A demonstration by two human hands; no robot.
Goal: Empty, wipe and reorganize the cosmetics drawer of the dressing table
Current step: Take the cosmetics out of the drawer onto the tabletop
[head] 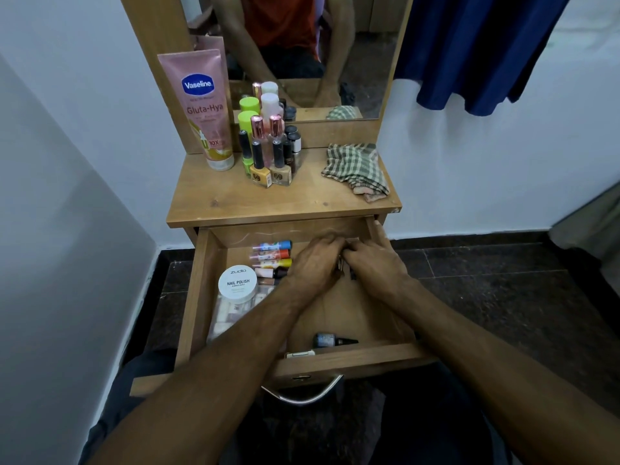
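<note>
Cosmetics drawer of light brown wood (355, 360) stands pulled out from under the counter (235, 199), its curved metal handle (302, 396) nearest the camera. Just inside the front wall lie a small dark dropper bottle (330, 340) and a pale slim tube (300, 354). On the drawer's left side a round white jar marked "nail polish" (237, 283) rests on clear packets (228, 317); behind it lies a row of small bright tubes with blue, orange and yellow ends (273, 255).

Both hands meet in the right rear of the drawer. The left hand (315, 266) has its fingers curled downward and the right hand (375, 263) curls toward it; small dark things show between them, but whether either grip has hold of anything cannot be told.

On the counter above, a crumpled green-and-cream checked cloth (355, 169) lies at the right. At the left stands a cluster of nail polish bottles (271, 156), and beside them a tall pink lotion tube (206, 109) leans against the wood-framed mirror (302, 45).
</note>
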